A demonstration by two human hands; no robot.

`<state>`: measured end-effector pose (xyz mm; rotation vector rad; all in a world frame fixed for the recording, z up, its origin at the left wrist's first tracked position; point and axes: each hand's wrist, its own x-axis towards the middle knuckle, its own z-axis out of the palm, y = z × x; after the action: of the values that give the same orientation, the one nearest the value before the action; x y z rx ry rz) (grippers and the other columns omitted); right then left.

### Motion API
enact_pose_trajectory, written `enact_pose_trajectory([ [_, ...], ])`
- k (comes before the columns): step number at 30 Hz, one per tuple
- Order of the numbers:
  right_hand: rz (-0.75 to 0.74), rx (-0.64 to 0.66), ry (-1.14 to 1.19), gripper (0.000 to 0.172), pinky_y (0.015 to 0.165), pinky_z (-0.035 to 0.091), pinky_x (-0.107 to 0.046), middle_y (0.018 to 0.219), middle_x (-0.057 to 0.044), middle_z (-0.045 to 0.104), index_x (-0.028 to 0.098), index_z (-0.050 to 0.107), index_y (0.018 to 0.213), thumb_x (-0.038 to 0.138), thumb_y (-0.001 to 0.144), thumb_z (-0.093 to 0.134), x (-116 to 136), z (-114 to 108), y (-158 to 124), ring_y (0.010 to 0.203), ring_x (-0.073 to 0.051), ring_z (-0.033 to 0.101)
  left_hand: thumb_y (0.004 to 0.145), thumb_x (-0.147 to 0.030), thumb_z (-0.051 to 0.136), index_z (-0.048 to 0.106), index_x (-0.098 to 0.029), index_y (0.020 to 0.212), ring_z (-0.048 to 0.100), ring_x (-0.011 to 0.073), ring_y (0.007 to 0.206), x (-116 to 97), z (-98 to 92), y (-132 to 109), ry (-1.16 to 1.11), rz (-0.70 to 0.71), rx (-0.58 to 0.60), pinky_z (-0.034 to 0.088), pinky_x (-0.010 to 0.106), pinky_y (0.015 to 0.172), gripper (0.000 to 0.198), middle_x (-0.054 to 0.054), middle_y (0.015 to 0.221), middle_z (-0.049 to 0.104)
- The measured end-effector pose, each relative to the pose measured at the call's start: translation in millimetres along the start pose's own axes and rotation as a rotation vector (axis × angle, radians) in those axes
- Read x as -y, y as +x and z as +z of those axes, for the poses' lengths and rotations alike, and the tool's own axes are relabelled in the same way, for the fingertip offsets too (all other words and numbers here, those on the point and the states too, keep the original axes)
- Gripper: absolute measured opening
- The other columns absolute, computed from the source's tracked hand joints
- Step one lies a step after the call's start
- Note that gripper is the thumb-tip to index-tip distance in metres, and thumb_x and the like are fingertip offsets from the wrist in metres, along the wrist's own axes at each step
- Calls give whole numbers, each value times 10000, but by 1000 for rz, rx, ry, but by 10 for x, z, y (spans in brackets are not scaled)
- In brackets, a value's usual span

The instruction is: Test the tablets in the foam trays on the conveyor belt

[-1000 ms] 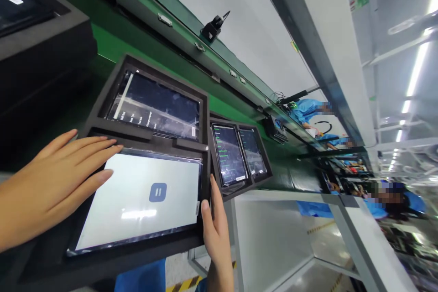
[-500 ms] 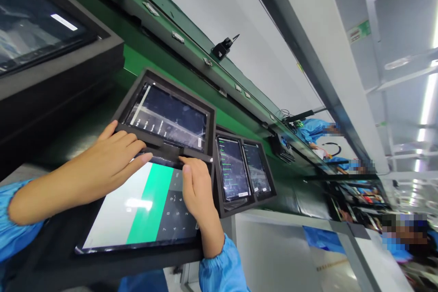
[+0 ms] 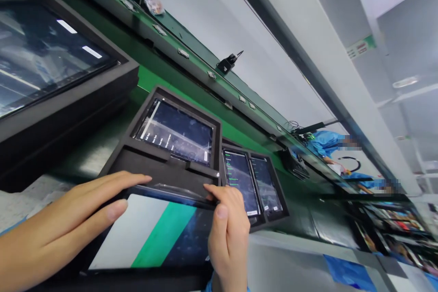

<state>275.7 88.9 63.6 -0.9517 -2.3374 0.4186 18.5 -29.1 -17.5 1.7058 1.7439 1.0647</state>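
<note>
A tablet (image 3: 164, 237) with a white area, a green band and a dark strip on its screen lies in front of me, tilted at the near side of a black foam tray (image 3: 137, 164). My left hand (image 3: 85, 216) is at its upper left edge, fingers stretched along the far side and thumb over the screen's corner. On the upper right corner, my right hand (image 3: 230, 223) has its fingers curled over the edge and its thumb in front. A second tablet (image 3: 178, 132) showing a text menu sits in the tray's far compartment. The near tablet's lower edge is dim.
Two dark tablets (image 3: 241, 182) lie in another foam tray on the right. Stacked foam trays with a large tablet (image 3: 51, 54) stand at left. A green bench ledge (image 3: 191, 61) carries a small black device (image 3: 227, 63). People in blue sleeves (image 3: 321, 141) work farther off.
The near tablet's top edge has come toward me, baring foam behind it. The keypad digits no longer show on its screen. My left fingers have straightened; the view has shifted slightly.
</note>
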Motion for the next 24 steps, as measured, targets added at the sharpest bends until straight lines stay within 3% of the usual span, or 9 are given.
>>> enact_pose_trajectory([
  [2, 24, 29, -7, 292, 867, 403, -365, 1020, -31, 657, 238, 623, 1192, 205, 1059, 365, -53, 51, 42, 956, -185, 588, 1014, -441, 389, 389, -478, 1467, 590, 97, 1274, 56, 22, 37, -62, 0, 35, 485, 153, 1048, 455, -180, 1439, 555],
  [5, 92, 87, 16, 298, 897, 421, -363, 1067, -31, 676, 254, 643, 1172, 243, 1072, 363, -154, 130, 108, 1013, -191, 602, 1018, -434, 401, 464, -441, 1420, 594, 123, 1258, 95, 2, 246, -69, 62, -32, 491, 195, 1070, 407, -119, 1405, 590],
  [9, 185, 158, 49, 342, 897, 452, -362, 1071, -43, 692, 258, 671, 1162, 318, 1084, 343, -234, 200, 171, 1018, -204, 626, 1025, -432, 383, 623, -290, 1294, 494, 251, 1327, 168, -58, 700, 143, 142, -142, 391, 445, 1174, 388, 40, 1385, 578],
  [11, 211, 154, 59, 361, 886, 466, -358, 1069, -54, 697, 251, 677, 1167, 353, 1084, 340, -241, 210, 182, 1008, -211, 634, 1034, -434, 340, 675, -269, 1223, 442, 294, 1373, 225, -76, 906, 226, 200, -132, 321, 551, 1194, 419, 66, 1413, 556],
  [13, 234, 133, 74, 381, 863, 481, -351, 1070, -61, 701, 248, 678, 1178, 375, 1084, 331, -239, 210, 183, 995, -212, 642, 1042, -434, 309, 691, -288, 1194, 425, 290, 1396, 281, -79, 1037, 240, 227, -98, 298, 575, 1200, 436, 47, 1439, 545],
  [17, 224, 144, 25, 372, 886, 478, -360, 1094, -62, 712, 250, 675, 1190, 378, 1079, 344, -257, 222, 180, 1018, -218, 650, 1050, -423, 298, 647, -309, 1273, 408, 252, 1420, 377, -37, 1064, 186, 195, -69, 293, 544, 1221, 430, 28, 1463, 527],
  [24, 187, 57, 21, 320, 1001, 454, -407, 1186, -58, 711, 270, 666, 1215, 347, 1065, 395, -311, 186, 45, 1157, -235, 626, 1047, -456, 264, 646, -353, 1290, 210, 308, 1537, 441, 47, 1067, 310, 134, -23, 164, 669, 1235, 465, -6, 1619, 350],
])
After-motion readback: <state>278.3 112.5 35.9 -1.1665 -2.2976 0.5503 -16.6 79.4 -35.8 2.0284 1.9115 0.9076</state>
